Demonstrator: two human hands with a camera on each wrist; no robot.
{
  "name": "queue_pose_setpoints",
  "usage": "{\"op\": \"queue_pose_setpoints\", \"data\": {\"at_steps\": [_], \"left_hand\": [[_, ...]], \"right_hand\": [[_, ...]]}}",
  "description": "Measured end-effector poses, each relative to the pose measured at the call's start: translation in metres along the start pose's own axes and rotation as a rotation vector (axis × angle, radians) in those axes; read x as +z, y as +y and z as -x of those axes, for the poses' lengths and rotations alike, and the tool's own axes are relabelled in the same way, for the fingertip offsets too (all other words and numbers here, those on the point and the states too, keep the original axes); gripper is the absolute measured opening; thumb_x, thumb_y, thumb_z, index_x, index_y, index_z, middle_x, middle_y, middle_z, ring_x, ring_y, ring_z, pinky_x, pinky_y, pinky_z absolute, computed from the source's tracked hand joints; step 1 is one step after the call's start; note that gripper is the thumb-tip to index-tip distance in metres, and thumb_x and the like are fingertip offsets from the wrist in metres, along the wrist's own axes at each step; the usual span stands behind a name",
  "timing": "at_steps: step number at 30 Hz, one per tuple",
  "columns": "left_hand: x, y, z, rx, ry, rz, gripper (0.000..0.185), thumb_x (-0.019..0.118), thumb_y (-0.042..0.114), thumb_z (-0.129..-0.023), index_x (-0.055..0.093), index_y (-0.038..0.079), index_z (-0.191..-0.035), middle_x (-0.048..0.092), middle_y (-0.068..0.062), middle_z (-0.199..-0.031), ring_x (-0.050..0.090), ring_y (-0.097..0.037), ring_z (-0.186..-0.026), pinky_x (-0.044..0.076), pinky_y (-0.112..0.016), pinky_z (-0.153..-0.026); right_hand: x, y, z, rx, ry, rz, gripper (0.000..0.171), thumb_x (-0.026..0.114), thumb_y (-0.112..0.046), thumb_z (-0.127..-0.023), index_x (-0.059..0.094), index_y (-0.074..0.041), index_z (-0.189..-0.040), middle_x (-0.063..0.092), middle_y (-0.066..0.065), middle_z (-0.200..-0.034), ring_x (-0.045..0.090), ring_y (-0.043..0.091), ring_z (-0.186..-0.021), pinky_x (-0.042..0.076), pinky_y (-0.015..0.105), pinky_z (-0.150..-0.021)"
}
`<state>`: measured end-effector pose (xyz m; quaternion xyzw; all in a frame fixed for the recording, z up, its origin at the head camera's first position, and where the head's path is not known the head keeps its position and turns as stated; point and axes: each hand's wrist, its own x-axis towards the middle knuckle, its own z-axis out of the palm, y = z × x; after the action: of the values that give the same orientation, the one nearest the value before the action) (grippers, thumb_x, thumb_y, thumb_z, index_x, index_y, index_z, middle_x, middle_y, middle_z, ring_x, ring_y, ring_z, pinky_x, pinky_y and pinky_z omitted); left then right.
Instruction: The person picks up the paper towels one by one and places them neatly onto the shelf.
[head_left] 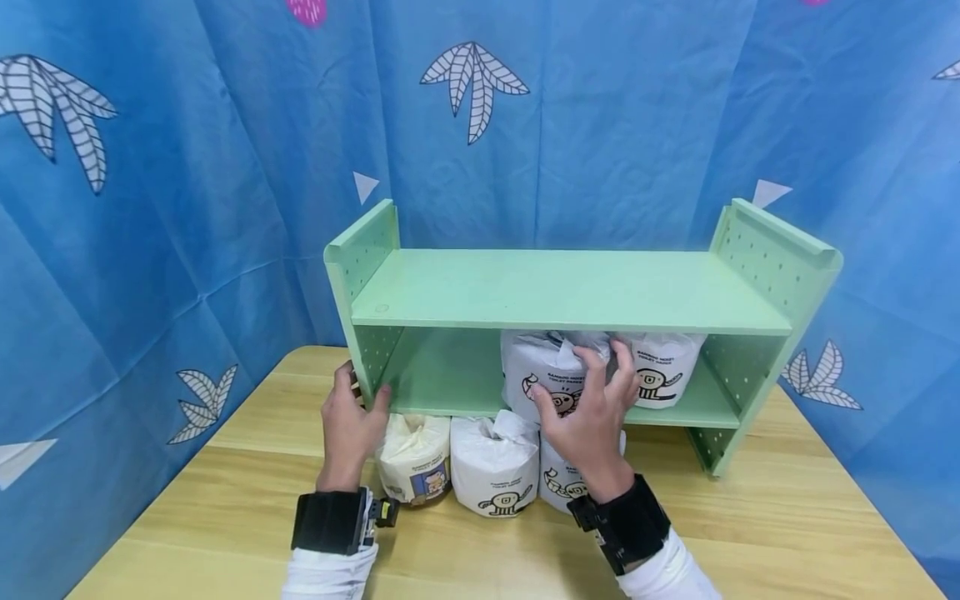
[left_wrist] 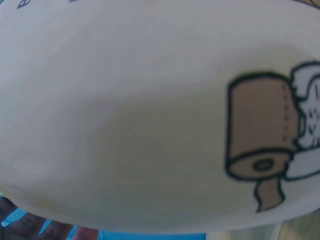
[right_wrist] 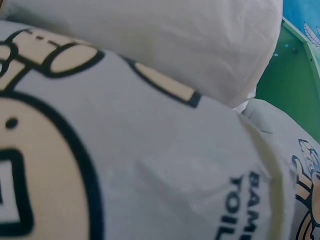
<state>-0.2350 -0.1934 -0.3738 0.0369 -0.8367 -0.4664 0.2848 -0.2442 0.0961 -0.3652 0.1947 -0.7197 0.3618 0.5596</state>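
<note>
At the lower left of a pale green two-tier shelf [head_left: 566, 287], my left hand [head_left: 354, 429] grips the front edge of the side panel, thumb inside and fingers outside. My right hand [head_left: 596, 421] holds a white wrapped toilet roll [head_left: 521, 358] on the middle board, thumb at its front and fingers over its upper right. Another toilet roll [head_left: 678, 354] stands to its right on that board. The left wrist view is filled by a pale wrapper [left_wrist: 150, 125], with fingertips at its lower left corner. A printed toilet roll [right_wrist: 165, 150] fills much of the right wrist view.
Below the board, a cream roll [head_left: 412, 454], a white roll [head_left: 491, 471] and a third roll [head_left: 555, 475], partly behind my right wrist, stand in a row on the wooden table [head_left: 225, 517]. A blue patterned curtain [head_left: 600, 125] hangs behind and at both sides.
</note>
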Motion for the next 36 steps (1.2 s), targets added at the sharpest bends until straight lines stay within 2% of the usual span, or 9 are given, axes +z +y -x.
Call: {"op": "queue_pose_setpoints", "data": {"at_steps": [3,9,14,18,23,29,31,34,36], "left_hand": [[-0.001,0.0,0.0,0.002,0.002,-0.001,0.058,0.062,0.012,-0.092,0.034,-0.001,-0.142,0.045,-0.029,-0.137,0.049,-0.049,-0.118,0.047,-0.057,-0.092],[-0.001,0.0,-0.001,0.001,0.007,-0.007,0.059,0.062,0.011,-0.092,0.034,-0.001,-0.142,0.045,-0.029,-0.137,0.049,-0.049,-0.119,0.046,-0.058,-0.094],[-0.001,0.0,-0.001,0.003,0.009,-0.008,0.058,0.062,0.011,-0.092,0.034,-0.001,-0.142,0.045,-0.029,-0.137,0.049,-0.049,-0.119,0.046,-0.058,-0.094],[0.0,0.001,0.0,-0.002,0.003,-0.008,0.058,0.062,0.011,-0.093,0.034,-0.001,-0.142,0.045,-0.029,-0.138,0.049,-0.049,-0.119,0.046,-0.058,-0.094],[0.0,0.002,0.0,-0.008,0.0,-0.01,0.058,0.061,0.011,-0.093,0.034,-0.001,-0.143,0.045,-0.029,-0.138,0.049,-0.048,-0.119,0.046,-0.058,-0.094],[-0.001,0.002,0.0,-0.011,0.003,-0.008,0.058,0.062,0.011,-0.093,0.034,0.0,-0.143,0.045,-0.029,-0.137,0.05,-0.049,-0.118,0.047,-0.058,-0.093],[-0.001,0.002,-0.001,-0.009,0.006,-0.009,0.058,0.062,0.011,-0.093,0.034,0.0,-0.143,0.046,-0.029,-0.136,0.05,-0.049,-0.118,0.047,-0.058,-0.092],[0.0,0.002,-0.001,-0.007,0.004,-0.009,0.058,0.062,0.012,-0.093,0.034,-0.001,-0.142,0.046,-0.029,-0.136,0.05,-0.049,-0.118,0.047,-0.059,-0.092],[0.0,0.002,-0.001,-0.006,0.0,-0.009,0.058,0.062,0.012,-0.093,0.034,-0.001,-0.142,0.046,-0.029,-0.136,0.05,-0.049,-0.118,0.047,-0.059,-0.092]], "right_hand": [[0.002,0.001,0.0,-0.033,0.038,-0.03,0.059,0.074,-0.022,-0.07,0.049,0.003,-0.118,0.028,0.033,-0.133,0.027,0.049,-0.122,0.017,0.059,-0.101],[0.005,0.004,0.0,-0.034,0.1,-0.077,0.066,0.085,-0.014,-0.065,0.039,0.007,-0.107,0.033,0.032,-0.127,0.032,0.047,-0.121,0.028,0.052,-0.103],[0.004,0.007,0.002,0.052,0.059,-0.077,0.057,0.087,-0.018,-0.065,0.039,0.002,-0.089,0.033,0.034,-0.124,0.032,0.047,-0.124,0.029,0.057,-0.106],[0.002,0.01,0.003,0.131,0.002,-0.061,0.049,0.086,-0.023,-0.068,0.044,-0.001,-0.082,0.031,0.034,-0.128,0.03,0.046,-0.126,0.028,0.058,-0.104],[0.0,0.013,0.004,0.144,-0.028,-0.041,0.045,0.085,-0.025,-0.07,0.047,-0.003,-0.081,0.033,0.034,-0.126,0.029,0.048,-0.121,0.027,0.059,-0.099],[-0.001,0.02,0.003,0.124,-0.029,-0.025,0.046,0.076,-0.042,-0.077,0.051,-0.004,-0.083,0.037,0.035,-0.121,0.032,0.051,-0.113,0.027,0.06,-0.091],[-0.001,0.023,0.003,0.128,-0.031,-0.036,0.045,0.072,-0.044,-0.08,0.053,-0.004,-0.084,0.039,0.035,-0.12,0.033,0.05,-0.112,0.028,0.06,-0.091],[-0.004,0.027,0.0,0.133,0.018,-0.057,0.035,0.068,-0.032,-0.084,0.054,0.0,-0.087,0.041,0.035,-0.117,0.037,0.047,-0.111,0.031,0.058,-0.091],[-0.009,0.032,-0.006,0.127,0.087,-0.053,0.028,0.067,-0.021,-0.084,0.054,0.002,-0.091,0.042,0.034,-0.113,0.039,0.044,-0.11,0.033,0.055,-0.093]]}}
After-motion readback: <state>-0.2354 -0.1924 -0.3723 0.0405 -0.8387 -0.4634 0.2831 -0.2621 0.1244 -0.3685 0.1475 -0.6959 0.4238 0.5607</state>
